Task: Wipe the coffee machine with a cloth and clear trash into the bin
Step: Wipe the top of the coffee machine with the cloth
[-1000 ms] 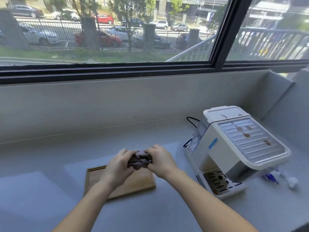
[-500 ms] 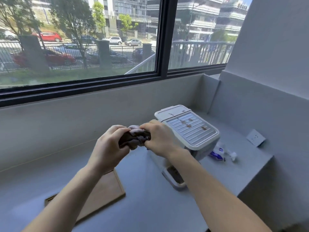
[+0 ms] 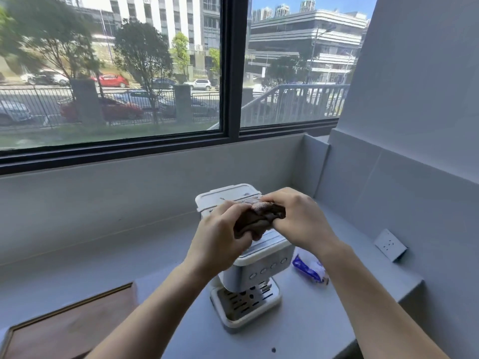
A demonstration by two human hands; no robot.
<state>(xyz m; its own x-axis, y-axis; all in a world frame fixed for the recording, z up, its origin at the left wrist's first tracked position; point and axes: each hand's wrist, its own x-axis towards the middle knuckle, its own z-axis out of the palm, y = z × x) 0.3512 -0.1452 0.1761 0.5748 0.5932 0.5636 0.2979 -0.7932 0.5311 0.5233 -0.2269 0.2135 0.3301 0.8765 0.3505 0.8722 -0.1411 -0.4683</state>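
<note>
Coffee machine [image 3: 255,270] on grey counter [image 3: 129,257] below window [image 3: 111,73].

At frame centre, the cloth [image 3: 259,220] is a dark brown, soft, matt fabric with a nubby, crumpled surface. The coffee machine [image 3: 255,270] beneath it has a smooth white plastic shell with a faint sheen; its drip tray [image 3: 245,304] at lower centre looks like slotted metal in a plastic surround. The counter [image 3: 77,255] is a smooth, matt pale grey. The board [image 3: 64,330] at lower left is brown wood with a satin finish. The wrapper [image 3: 308,269], right of the machine, is glossy, crinkled plastic film.
</note>
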